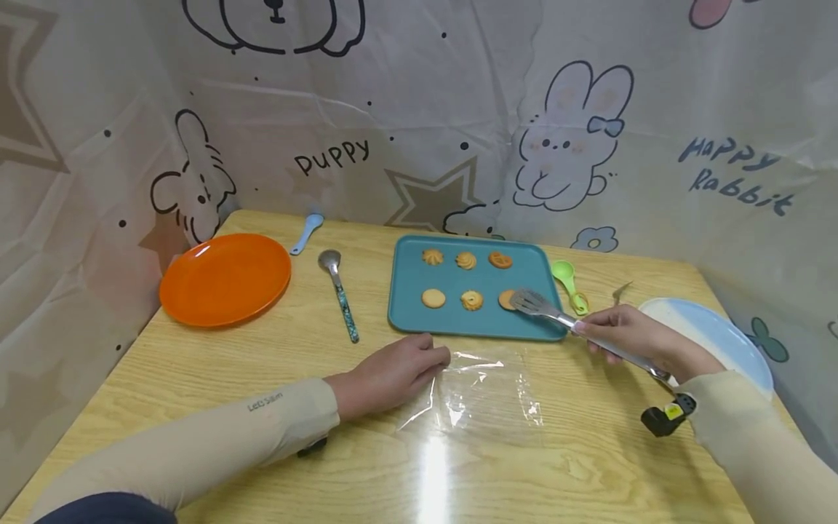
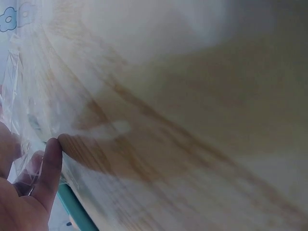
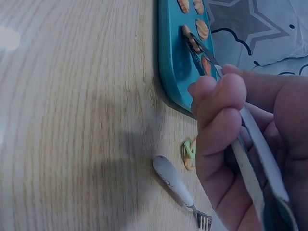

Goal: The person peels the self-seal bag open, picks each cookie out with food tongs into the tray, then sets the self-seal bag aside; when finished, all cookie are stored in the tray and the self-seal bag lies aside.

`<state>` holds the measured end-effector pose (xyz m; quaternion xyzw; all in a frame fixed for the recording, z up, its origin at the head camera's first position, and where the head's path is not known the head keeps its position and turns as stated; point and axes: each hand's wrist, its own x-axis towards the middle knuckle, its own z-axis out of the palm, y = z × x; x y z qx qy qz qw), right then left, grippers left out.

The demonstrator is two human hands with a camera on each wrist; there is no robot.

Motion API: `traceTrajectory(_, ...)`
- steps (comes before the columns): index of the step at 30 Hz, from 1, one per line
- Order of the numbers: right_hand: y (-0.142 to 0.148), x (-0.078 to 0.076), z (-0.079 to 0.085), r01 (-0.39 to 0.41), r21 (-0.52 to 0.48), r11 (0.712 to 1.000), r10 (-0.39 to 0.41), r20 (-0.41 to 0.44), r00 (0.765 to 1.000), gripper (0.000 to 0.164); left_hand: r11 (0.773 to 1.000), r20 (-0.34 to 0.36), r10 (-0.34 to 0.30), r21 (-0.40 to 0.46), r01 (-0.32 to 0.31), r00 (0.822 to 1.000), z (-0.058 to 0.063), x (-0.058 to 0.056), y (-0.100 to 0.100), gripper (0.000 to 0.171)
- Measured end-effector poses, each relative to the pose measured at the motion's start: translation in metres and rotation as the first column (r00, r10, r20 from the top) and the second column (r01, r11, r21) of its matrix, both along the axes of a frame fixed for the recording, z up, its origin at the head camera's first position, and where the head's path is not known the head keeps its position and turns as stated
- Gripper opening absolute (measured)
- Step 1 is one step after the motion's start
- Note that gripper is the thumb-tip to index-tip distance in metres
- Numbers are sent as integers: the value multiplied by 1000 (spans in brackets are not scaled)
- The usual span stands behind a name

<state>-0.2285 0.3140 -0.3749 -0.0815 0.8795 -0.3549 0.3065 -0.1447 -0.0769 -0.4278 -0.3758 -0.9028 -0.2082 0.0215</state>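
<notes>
My right hand [image 1: 635, 338] grips a pair of metal tongs [image 1: 553, 313] with a slotted end. The tongs' tips reach over the teal tray [image 1: 404, 291] and straddle a round cookie [image 1: 505, 299] in its front right. In the right wrist view that cookie [image 3: 187, 32] shows between the two tips. Several other cookies, such as a plain round one [image 1: 433, 298], lie on the tray in two rows. My left hand [image 1: 393, 372] pinches the left edge of a clear plastic bag [image 1: 487, 397], which lies in front of the tray.
To the left are an orange plate [image 1: 225, 280], a blue spoon [image 1: 308, 233] and a metal spoon [image 1: 342, 298]. Right of the tray lie green measuring spoons [image 1: 565, 275], a fork [image 3: 174, 182] and a blue-and-white plate [image 1: 720, 335]. A printed cloth [image 1: 419, 102] stands behind the table.
</notes>
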Motion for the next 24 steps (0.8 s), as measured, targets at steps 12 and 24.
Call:
traceTrajectory(12,-2,9,11,4,29,1000,0,-137,991,47,1000,22,2,-26,-1,1000,0,-1,0,15)
traceTrajectory(24,-22,34,6,68,485,872,338,-695,635,27,999,24,5,-42,-4,1000,0,-2,1,15)
